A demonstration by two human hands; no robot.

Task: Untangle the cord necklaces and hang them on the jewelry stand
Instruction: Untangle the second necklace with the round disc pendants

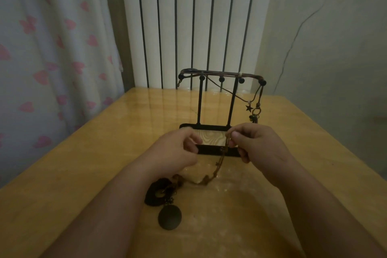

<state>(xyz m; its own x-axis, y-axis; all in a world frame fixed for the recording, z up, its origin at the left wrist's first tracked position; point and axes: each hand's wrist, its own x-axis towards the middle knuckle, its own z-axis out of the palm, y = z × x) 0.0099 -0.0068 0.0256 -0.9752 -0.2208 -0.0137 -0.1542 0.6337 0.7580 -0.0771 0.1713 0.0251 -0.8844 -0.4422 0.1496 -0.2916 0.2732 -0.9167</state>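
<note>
Nearest to me on the feed, well in front of the jewelry stand (209, 150), a flat round dark pendant (169, 217) lies on the glossy yellow wooden table (100, 153). Just beyond it, by the left wrist, sits a black ring-shaped pendant (155, 195) with small beads. From that pile a knotted brown cord (211, 176) climbs toward the stand's base and up into the right hand (255, 142), which pinches it tight between thumb and forefinger just over the front edge of the base. So the cord hangs below the grip, slack and curving, with its far end on the table. The left hand (178, 148) sits beside the base's left corner with its fingers curled inward. I cannot tell whether it has any cord in it. The stand itself is thin black metal with two upright posts, a flat frame base and knobbed pegs along the top bar. Draped over that bar are brown cord necklaces (219, 73), and off its right end dangle a dark star charm (248, 108) and a beaded cluster (254, 114). Behind the stand are a white ribbed radiator (188, 16) and, to its left, a pale curtain (52, 48) with pink hearts.
</note>
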